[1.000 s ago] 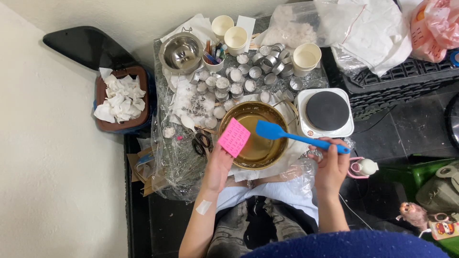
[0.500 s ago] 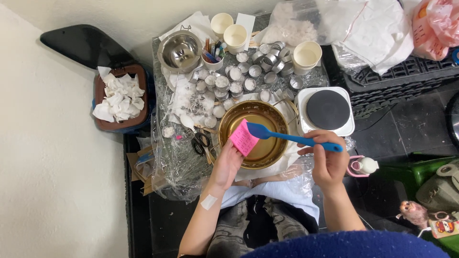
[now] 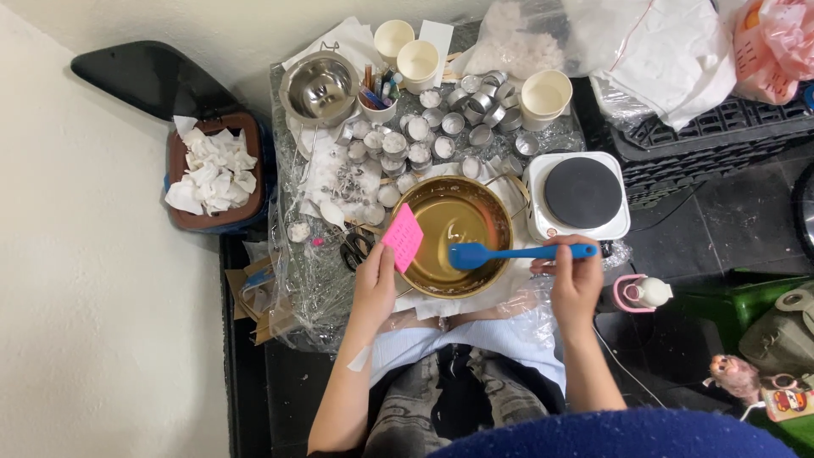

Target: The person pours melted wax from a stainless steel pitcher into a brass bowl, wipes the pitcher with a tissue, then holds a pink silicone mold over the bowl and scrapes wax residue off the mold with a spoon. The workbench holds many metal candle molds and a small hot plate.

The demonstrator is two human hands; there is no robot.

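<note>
**Blue spatula in a gold pan, pink card at its rim**

A low table (image 3: 297, 297) wrapped in clear plastic film fills the middle of the view, crowded with small goods. At its far right edge lie large white plastic bags (image 3: 661, 51) on a black crate (image 3: 712, 136), with a pink-orange bag (image 3: 776, 38) in the corner. Left of the table stands a brown bin (image 3: 246, 131) full of crumpled white tissue.

On the table's near side sits a gold pan (image 3: 454, 220), round and shiny. Just to its right is a white single hotplate (image 3: 581, 195) with a black disc. At the far left corner is a steel bowl (image 3: 320, 87), and beside it several cream paper cups (image 3: 547, 92). Between them lie many small metal tealight cups (image 3: 424, 140), some seemingly filled with white wax.

The right hand (image 3: 577, 284) is closed around the handle of a blue silicone spatula (image 3: 509, 253), whose blade lies inside the pan. The left hand (image 3: 376, 284) pinches a plain pink square card (image 3: 403, 237) between thumb and fingers, tilted over the pan's left rim. Black scissors (image 3: 356, 250) lie just left of that hand.
</note>
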